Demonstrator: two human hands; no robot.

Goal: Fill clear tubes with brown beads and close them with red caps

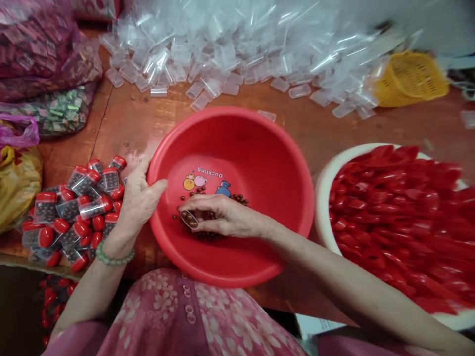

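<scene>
The right hand (230, 217) pinched a clear plastic tube (191, 220) of brown beads (188, 217); the left hand (139, 195) gripped a red plastic basin (272, 165). Red-capped plastic tubes (86, 183) lay filled, loose clear sleeves (212, 85) unfilled.

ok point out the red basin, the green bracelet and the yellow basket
Red basin (278, 170), head view: bare inner wall.
Green bracelet (114, 260), head view: lower beads.
Yellow basket (413, 79), head view: perforated surface.

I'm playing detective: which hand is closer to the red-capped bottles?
Left. The left hand grips the red basin by its rim, beside the red-capped bottles; the right hand is inside the basin, farther away.
</scene>
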